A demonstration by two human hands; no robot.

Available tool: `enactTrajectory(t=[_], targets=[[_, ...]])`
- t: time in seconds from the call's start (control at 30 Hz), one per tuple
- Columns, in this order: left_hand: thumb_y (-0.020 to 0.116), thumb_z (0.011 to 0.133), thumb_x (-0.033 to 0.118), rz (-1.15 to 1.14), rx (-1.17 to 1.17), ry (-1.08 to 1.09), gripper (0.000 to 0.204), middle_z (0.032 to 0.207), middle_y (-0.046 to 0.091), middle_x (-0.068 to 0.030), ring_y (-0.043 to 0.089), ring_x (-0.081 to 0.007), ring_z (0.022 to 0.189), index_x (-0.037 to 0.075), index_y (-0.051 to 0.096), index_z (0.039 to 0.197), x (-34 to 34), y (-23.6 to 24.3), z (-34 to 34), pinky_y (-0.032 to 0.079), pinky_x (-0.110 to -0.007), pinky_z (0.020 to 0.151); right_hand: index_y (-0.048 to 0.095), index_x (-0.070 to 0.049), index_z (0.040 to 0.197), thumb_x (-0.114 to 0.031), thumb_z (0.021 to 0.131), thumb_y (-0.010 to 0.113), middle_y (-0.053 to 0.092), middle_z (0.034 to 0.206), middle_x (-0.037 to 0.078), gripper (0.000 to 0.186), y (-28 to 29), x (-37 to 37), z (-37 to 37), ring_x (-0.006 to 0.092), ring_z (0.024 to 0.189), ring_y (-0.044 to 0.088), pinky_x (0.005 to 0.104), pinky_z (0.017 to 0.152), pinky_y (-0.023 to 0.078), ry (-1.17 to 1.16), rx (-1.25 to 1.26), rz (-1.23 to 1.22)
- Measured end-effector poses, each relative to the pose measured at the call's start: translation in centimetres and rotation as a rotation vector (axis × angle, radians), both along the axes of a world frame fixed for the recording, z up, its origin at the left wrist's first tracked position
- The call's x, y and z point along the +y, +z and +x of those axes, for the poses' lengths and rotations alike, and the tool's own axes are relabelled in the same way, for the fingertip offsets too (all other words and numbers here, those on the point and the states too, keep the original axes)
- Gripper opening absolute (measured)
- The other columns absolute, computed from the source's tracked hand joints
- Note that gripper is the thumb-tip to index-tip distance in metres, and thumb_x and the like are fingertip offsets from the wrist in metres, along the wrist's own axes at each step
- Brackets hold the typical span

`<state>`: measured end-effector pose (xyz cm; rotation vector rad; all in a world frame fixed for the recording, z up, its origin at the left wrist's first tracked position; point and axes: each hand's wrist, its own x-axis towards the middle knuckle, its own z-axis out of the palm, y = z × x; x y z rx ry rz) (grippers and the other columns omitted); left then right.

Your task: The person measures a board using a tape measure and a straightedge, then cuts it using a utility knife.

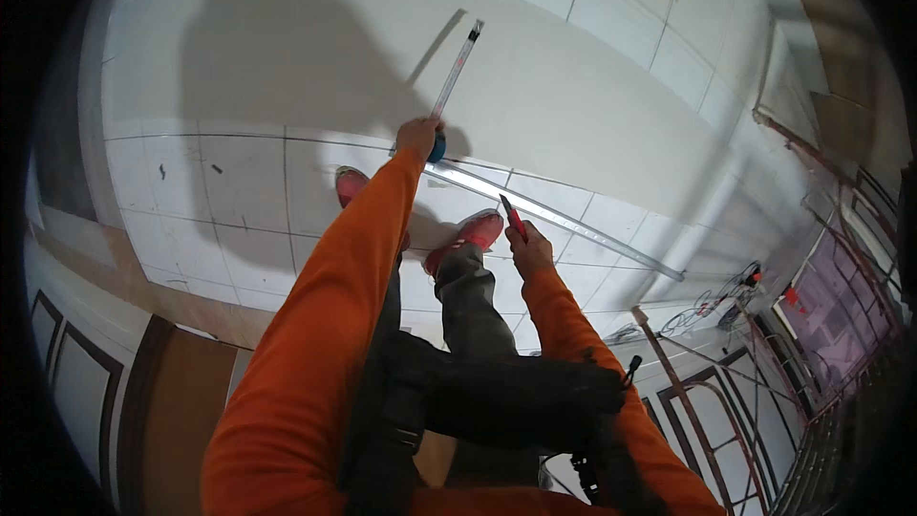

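Observation:
My left hand (417, 137) is closed round a teal tape measure (439, 147) at the near edge of a large pale board (564, 100). From it the tape blade (453, 81) runs out over the board, its dark-tipped end toward the far side and casting a shadow. My right hand (535, 250) grips a red utility knife (514, 218) with its dark blade out, pointing up and to the left. Beyond the knife, a long metal profile (573, 225) lies slanted across the floor tiles; its left end is close to my left hand.
My red shoes (478, 229) stand on white floor tiles (244, 177) just short of the board. Rusty scaffold frames (673, 358) rise at the right, near tangled cables (702, 311). White doors with dark trim (86, 382) show at the lower left.

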<state>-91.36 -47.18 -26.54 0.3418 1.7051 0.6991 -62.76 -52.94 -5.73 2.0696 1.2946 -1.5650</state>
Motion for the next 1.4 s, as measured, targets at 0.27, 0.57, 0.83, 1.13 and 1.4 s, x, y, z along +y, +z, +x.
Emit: enactTrajectory(t=[0.27,0.57,0.83,1.13,1.4], targets=[[0.056,0.097,0.028,-0.061,-0.086,0.154,0.028,0.085,0.068,-0.0043,0.061,-0.0146,0.076,0.005,0.071,0.088,9.7,-4.3,12.6,0.047,-0.030,0.072,0.065,-0.008,0.104,-0.035,0.094,0.063,0.060,0.072,0.004,0.029,-10.7,-2.4,10.4,0.0162,0.065,0.053,0.0330,0.062,0.044,-0.245,-0.051,0.070],[0.056,0.096,0.036,-0.162,0.154,-0.005,0.034,0.079,0.068,-0.0041,0.060,-0.0171,0.071,0.009,0.075,0.086,12.3,-4.6,15.3,0.047,-0.034,0.068,0.064,-0.007,0.101,-0.030,0.096,0.063,0.063,0.072,0.007,0.023,-14.8,-2.6,13.8,0.0171,0.059,0.058,0.0325,0.057,0.047,0.083,-0.124,0.400],[0.051,0.096,0.048,-0.264,0.268,-0.180,0.043,0.087,0.073,-0.0089,0.069,-0.0274,0.084,0.014,0.077,0.089,6.1,-3.2,17.5,0.051,-0.040,0.079,0.059,-0.015,0.115,-0.037,0.100,0.051,0.069,0.100,0.014,0.028,-17.9,13.5,8.7,0.0383,0.091,0.066,0.0485,0.076,0.053,0.623,-0.165,0.560],[0.048,0.098,0.044,-0.153,0.366,-0.105,0.042,0.091,0.073,-0.0090,0.068,-0.0322,0.089,0.014,0.076,0.090,5.1,-3.7,18.8,0.051,-0.044,0.080,0.059,-0.013,0.116,-0.040,0.099,0.049,0.068,0.110,0.015,0.034,-17.5,25.3,1.7,0.0371,0.101,0.064,0.0474,0.084,0.051,0.550,-0.104,0.447],[0.049,0.098,0.045,-0.187,0.324,-0.121,0.042,0.092,0.073,-0.0094,0.068,-0.0331,0.090,0.014,0.075,0.089,4.1,-4.3,16.7,0.052,-0.045,0.079,0.059,-0.015,0.120,-0.042,0.098,0.051,0.069,0.100,0.017,0.036,-17.8,23.4,2.8,0.0363,0.095,0.065,0.0440,0.080,0.050,0.562,-0.200,0.399]])
